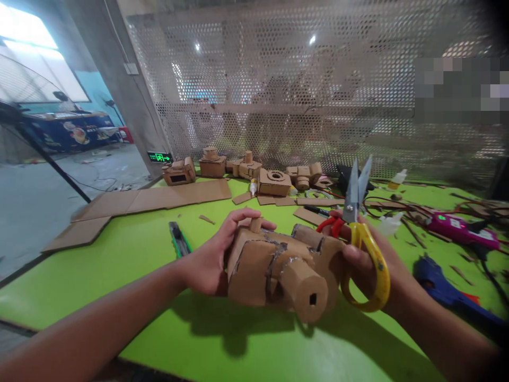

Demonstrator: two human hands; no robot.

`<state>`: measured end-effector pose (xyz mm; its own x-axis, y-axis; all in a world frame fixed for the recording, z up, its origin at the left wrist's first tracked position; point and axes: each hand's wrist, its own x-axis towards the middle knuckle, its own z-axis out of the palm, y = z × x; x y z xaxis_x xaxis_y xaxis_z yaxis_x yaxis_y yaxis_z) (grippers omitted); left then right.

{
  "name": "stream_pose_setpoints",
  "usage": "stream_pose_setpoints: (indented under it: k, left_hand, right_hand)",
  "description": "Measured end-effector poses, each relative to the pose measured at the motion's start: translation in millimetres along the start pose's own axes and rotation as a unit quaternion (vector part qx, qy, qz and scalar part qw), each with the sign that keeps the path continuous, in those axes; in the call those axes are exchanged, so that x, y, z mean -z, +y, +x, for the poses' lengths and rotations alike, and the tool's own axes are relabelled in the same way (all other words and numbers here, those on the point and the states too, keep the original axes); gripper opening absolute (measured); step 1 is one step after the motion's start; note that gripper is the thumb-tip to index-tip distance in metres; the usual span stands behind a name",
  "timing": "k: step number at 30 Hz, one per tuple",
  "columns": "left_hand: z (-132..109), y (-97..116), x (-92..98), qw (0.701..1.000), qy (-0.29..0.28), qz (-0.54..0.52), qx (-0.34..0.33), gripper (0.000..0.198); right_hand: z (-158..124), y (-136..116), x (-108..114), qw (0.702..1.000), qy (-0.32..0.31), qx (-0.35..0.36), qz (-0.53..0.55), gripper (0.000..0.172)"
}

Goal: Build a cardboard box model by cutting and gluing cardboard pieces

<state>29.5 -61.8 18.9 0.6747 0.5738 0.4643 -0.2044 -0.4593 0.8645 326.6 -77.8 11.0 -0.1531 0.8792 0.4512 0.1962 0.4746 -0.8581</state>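
Between my hands, above the green table, is a cardboard model camera [254, 265] with a protruding round tube that has a small dark slot in its end. My left hand [209, 260] wraps round its left end, with fingers over the top beside a small cardboard knob. In my right hand [368, 260] are scissors [360, 239] with one yellow and one red handle, their blades pointing up and slightly apart. The fingers of that hand also touch the right end of the model. Left of the model, a box cutter [180, 241] lies partly behind my left hand.
Several cardboard models [274, 182] line the back of the green table [147, 318] before a perforated metal screen [238, 79]. A long cardboard sheet [155, 199] lies at left. On the right are a blue glue gun [445, 284], a pink power strip [461, 229], cords and scraps.
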Motion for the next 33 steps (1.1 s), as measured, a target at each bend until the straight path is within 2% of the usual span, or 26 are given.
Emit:
stream_pose_setpoints:
  k: [3, 4, 7, 12, 14, 19, 26, 33]
  left_hand:
    - [1, -3, 2.2, 0.990, 0.008, 0.142, -0.019, 0.099]
    - [1, -3, 2.9, 0.980, 0.011, 0.195, -0.023, 0.102]
    - [2, -1, 3.4, 0.948, 0.014, 0.319, -0.012, 0.105]
    - [3, 5, 0.5, 0.901, 0.006, 0.431, 0.053, 0.105]
    - [3, 6, -0.4, 0.893, 0.007, 0.446, 0.062, 0.104]
    - [5, 8, -1.8, 0.896, 0.013, 0.438, 0.076, 0.103]
    - [4, 9, -1.0, 0.890, 0.003, 0.450, 0.080, 0.096]
    - [3, 8, 0.4, 0.880, -0.018, 0.466, 0.085, 0.099]
  right_hand:
    - [2, -5, -1, 0.994, 0.038, -0.059, 0.080, 0.048]
    - [3, -8, -1, 0.994, 0.064, -0.056, 0.072, 0.046]
    - [4, -16, -4, 0.992, 0.123, -0.005, 0.017, 0.044]
    - [-2, -28, -11, 0.988, 0.136, 0.066, -0.031, 0.047]
    - [-4, -32, -14, 0.984, 0.141, 0.089, -0.056, 0.047]
    - [-5, -38, -15, 0.980, 0.128, 0.129, -0.077, 0.042]
    - [-5, -38, -15, 0.981, 0.126, 0.128, -0.068, 0.043]
    - [-4, -40, -17, 0.983, 0.130, 0.119, -0.057, 0.042]
